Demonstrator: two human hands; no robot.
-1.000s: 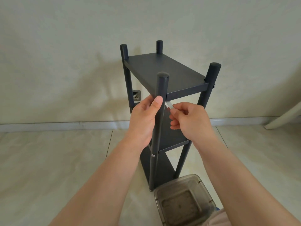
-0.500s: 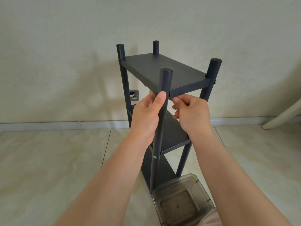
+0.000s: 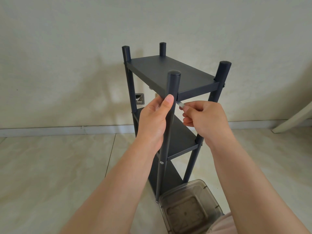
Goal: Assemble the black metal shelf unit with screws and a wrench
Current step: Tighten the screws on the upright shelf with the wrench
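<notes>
The black metal shelf unit (image 3: pixel 170 73) stands upright on the floor, with three shelves between four round posts. My left hand (image 3: pixel 154 119) grips the near post just under the top shelf, thumb up along the post. My right hand (image 3: pixel 202 119) pinches a small silver wrench (image 3: pixel 181 104), whose tip points at the joint where the near post meets the top shelf's front rail. A silver screw head (image 3: pixel 161 162) shows lower on the same post.
A smoky clear plastic box (image 3: pixel 189 206) sits on the tiled floor right in front of the shelf's base. The wall and its baseboard (image 3: pixel 67 130) are close behind. A pale slanted leg (image 3: pixel 293 119) stands at the far right. A small metal plate (image 3: pixel 139 99) is set into the wall.
My right hand has swung down and to the right from the joint, so the wrench shows again. The shelf has tipped back a little. My left hand stays on the post.
</notes>
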